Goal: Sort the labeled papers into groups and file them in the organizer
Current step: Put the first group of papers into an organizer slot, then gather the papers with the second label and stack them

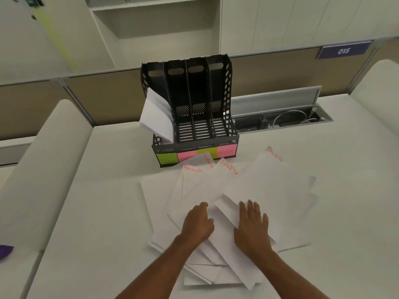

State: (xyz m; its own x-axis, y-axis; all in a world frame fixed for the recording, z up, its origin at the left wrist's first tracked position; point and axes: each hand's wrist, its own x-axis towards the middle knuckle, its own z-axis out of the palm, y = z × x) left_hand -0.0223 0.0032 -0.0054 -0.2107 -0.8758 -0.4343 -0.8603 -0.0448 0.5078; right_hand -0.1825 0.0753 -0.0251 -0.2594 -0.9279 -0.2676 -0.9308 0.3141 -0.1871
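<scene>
A loose spread of white papers (269,190) covers the desk in front of me, some with orange labels reading SPORTS and FINANCE at their far corners. My left hand (197,223) rests on the pile with fingers curled around a sheet's edge. My right hand (252,227) lies flat, fingers apart, pressing on a sheet. Behind the pile stands a black four-slot organizer (228,100) with green and pink sticky notes along its front. A bundle of white papers (155,115) leans out of its leftmost slot; the other three slots look empty.
An open cable tray (282,119) with wires is sunk into the white desk (108,212) right of the organizer. A low partition runs behind. A purple object (5,251) peeks in at the left edge.
</scene>
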